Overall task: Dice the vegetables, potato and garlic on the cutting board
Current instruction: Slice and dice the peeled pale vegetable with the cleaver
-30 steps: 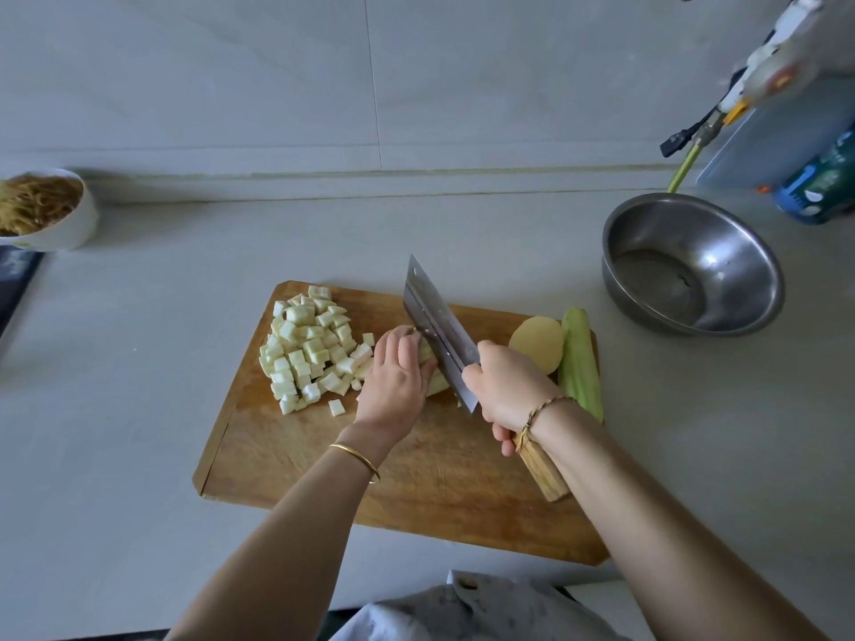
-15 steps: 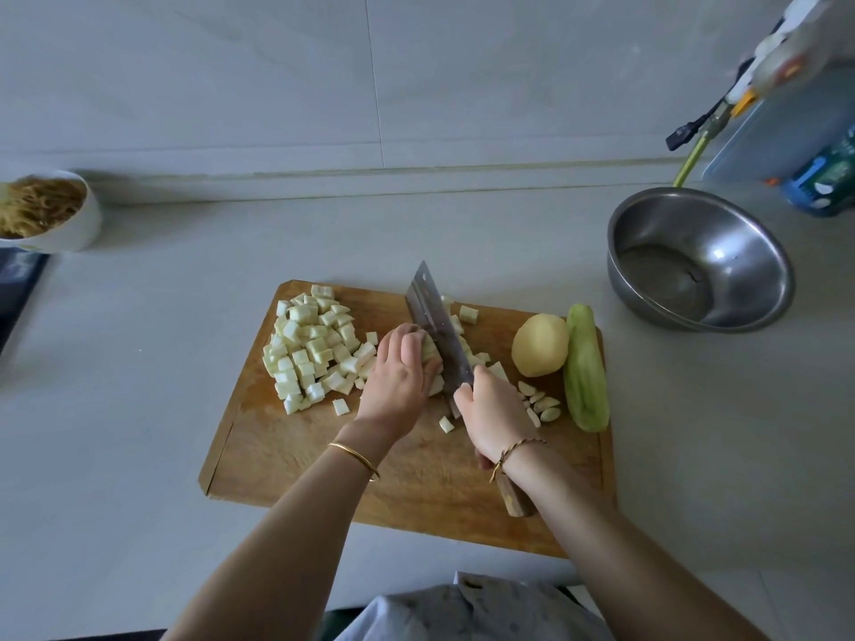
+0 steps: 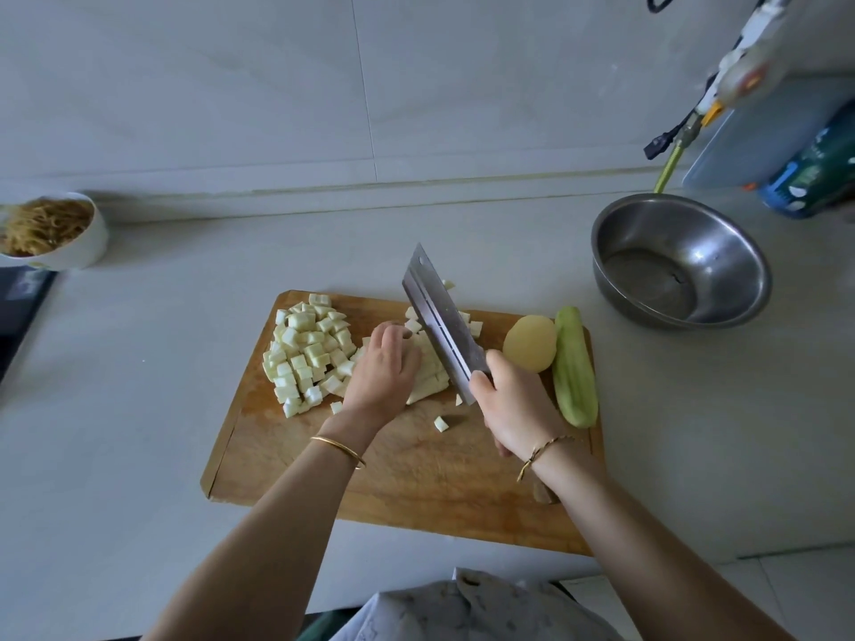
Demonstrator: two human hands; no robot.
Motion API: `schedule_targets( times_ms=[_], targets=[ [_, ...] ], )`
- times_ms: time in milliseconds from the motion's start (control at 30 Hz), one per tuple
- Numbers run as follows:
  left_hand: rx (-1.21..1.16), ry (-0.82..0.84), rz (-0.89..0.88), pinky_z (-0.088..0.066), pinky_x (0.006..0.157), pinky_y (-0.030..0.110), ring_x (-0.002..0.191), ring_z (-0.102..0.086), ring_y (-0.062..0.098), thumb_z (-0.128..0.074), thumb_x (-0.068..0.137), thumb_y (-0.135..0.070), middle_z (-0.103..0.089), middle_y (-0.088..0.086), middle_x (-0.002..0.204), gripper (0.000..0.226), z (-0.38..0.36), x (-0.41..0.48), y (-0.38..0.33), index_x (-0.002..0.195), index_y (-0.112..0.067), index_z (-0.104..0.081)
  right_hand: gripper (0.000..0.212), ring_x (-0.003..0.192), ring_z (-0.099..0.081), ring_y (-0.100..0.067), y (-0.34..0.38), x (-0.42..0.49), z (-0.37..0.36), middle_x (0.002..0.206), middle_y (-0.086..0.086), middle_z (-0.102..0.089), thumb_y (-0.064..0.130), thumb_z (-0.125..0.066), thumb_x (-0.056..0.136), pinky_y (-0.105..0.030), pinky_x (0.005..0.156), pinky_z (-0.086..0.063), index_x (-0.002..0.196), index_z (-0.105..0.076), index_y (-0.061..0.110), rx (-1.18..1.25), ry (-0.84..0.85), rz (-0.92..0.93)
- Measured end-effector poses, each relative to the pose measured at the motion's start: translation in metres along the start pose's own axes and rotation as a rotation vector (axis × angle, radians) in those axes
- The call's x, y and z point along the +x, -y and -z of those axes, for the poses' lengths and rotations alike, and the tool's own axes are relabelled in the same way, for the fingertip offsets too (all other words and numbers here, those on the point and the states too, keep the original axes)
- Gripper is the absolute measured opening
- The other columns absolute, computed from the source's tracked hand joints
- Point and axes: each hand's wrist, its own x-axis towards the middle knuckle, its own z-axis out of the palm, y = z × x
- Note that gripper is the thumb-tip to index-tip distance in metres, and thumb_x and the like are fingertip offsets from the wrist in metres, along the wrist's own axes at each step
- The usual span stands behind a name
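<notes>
1. On the pale desk point(image 3: 139, 409) lies a wooden cutting board point(image 3: 407, 478), seen from the head camera.
2. The left hand point(image 3: 386, 367) curls its fingers over a pale vegetable piece point(image 3: 430, 379) at mid-board, holding it down.
3. The right hand point(image 3: 513, 409) is clenched round the handle of a cleaver point(image 3: 439, 326). Its blade stands against the right side of that piece and slants toward the board's far edge.
4. A heap of diced cubes point(image 3: 305, 353) sits on the board's left part, and a loose cube point(image 3: 441, 424) lies nearer the person.
5. A peeled potato point(image 3: 529, 343) and a long green vegetable point(image 3: 573, 367) lie whole, side by side at the board's right edge.
6. A steel bowl point(image 3: 740, 252) stands to the far right, and a white bowl point(image 3: 88, 245) of noodles to the far left.
</notes>
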Motion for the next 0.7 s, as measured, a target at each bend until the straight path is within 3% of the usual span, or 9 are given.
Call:
schedule_targets(
  times_ms=[133, 233, 300, 400, 500, 600, 700],
  targets=[
    [-0.018, -0.093, 0.045, -0.037, 0.091, 0.027, 0.116, -0.047, 0.019, -0.038, 0.099, -0.017, -0.052, 0.008, 0.126, 0.029, 0.015, 0.006, -0.003, 0.122, -0.006, -0.052, 0.032, 0.042, -0.031, -0.011, 0.006, -0.001, 0.008, 0.049, 0.004, -0.033, 0.024, -0.043, 0.097, -0.026, 0.040, -0.015, 0.070, -0.028, 0.019, -0.295, -0.156, 0.113],
    [-0.245, -0.513, 0.205, -0.036, 0.086, 0.025, 0.104, -0.047, 0.020, -0.040, 0.096, -0.011, -0.051, 0.011, 0.115, 0.024, 0.037, 0.012, -0.011, 0.114, -0.003, -0.053, 0.023, 0.042, -0.029, -0.009, 0.005, 0.000, 0.009, 0.050, 0.005, -0.034, 0.032, -0.046, 0.096, -0.029, 0.041, -0.014, 0.084, -0.032, 0.019, -0.465, -0.234, 0.161],
    [-0.350, -0.689, 0.185, -0.035, 0.083, 0.016, 0.099, -0.046, 0.015, -0.042, 0.096, -0.014, -0.049, 0.010, 0.118, 0.024, 0.052, 0.013, -0.017, 0.116, -0.006, -0.054, 0.027, 0.041, -0.027, -0.010, 0.003, 0.002, 0.007, 0.050, 0.006, -0.032, 0.036, -0.051, 0.094, -0.029, 0.040, -0.013, 0.085, -0.031, 0.019, -0.501, -0.272, 0.200],
    [-0.215, -0.562, -0.027, -0.038, 0.091, 0.023, 0.106, -0.049, 0.020, -0.040, 0.095, -0.038, -0.048, 0.002, 0.119, 0.039, 0.064, 0.012, -0.026, 0.118, -0.015, -0.060, 0.027, 0.046, -0.036, -0.020, 0.006, 0.004, 0.004, 0.056, 0.008, -0.038, 0.038, -0.057, 0.090, -0.026, 0.040, -0.014, 0.088, -0.038, 0.018, -0.496, -0.304, 0.263],
    [0.223, -0.279, -0.126, -0.031, 0.096, 0.037, 0.115, -0.039, 0.023, -0.021, 0.090, -0.064, -0.049, 0.005, 0.124, 0.066, 0.064, 0.008, -0.033, 0.127, -0.024, -0.058, 0.028, 0.051, -0.040, -0.023, 0.009, 0.006, 0.001, 0.066, 0.003, -0.051, 0.035, -0.060, 0.087, -0.025, 0.040, -0.015, 0.094, -0.045, 0.013, -0.484, -0.321, 0.304],
    [0.477, -0.169, -0.146, -0.034, 0.093, 0.041, 0.111, -0.042, 0.029, -0.010, 0.084, -0.072, -0.050, 0.008, 0.120, 0.077, 0.059, 0.006, -0.037, 0.125, -0.027, -0.057, 0.034, 0.049, -0.037, -0.025, 0.009, 0.007, -0.003, 0.066, -0.001, -0.056, 0.030, -0.064, 0.081, -0.023, 0.041, -0.012, 0.085, -0.034, 0.016, -0.466, -0.374, 0.334],
    [0.632, -0.109, -0.127, -0.037, 0.090, 0.039, 0.106, -0.045, 0.028, -0.004, 0.080, -0.072, -0.048, 0.009, 0.116, 0.081, 0.051, 0.006, -0.044, 0.131, -0.028, -0.050, 0.037, 0.044, -0.035, -0.027, 0.009, 0.008, -0.006, 0.061, 0.000, -0.049, 0.027, -0.068, 0.075, -0.020, 0.042, -0.008, 0.080, -0.033, 0.015, -0.430, -0.413, 0.359]
  ],
)
